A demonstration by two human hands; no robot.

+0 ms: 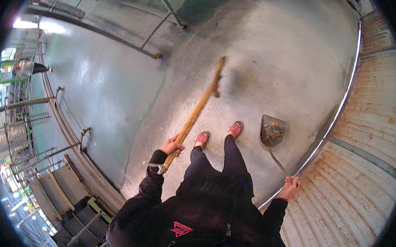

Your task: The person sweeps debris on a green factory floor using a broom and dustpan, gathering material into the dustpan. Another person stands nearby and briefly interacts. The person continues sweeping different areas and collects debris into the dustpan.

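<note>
The left hand [171, 145] wrapped its fingers around a yellowish wooden broom [198, 110], angled up and forward; right hand [289, 187] gripped a debris-filled metal dustpan [273, 132], handle pointing back.

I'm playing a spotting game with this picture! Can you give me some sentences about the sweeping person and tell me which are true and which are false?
1. The left hand holds a broom with a wooden handle. True.
2. The dustpan is empty. False: there is brownish litter lying in it.
3. The right hand holds the dustpan's long handle. True.
4. The person is barefoot. False: reddish sandals are on the feet.
5. The dustpan is on the person's left side. False: it rests on the grey floor to the right of the feet.
</note>
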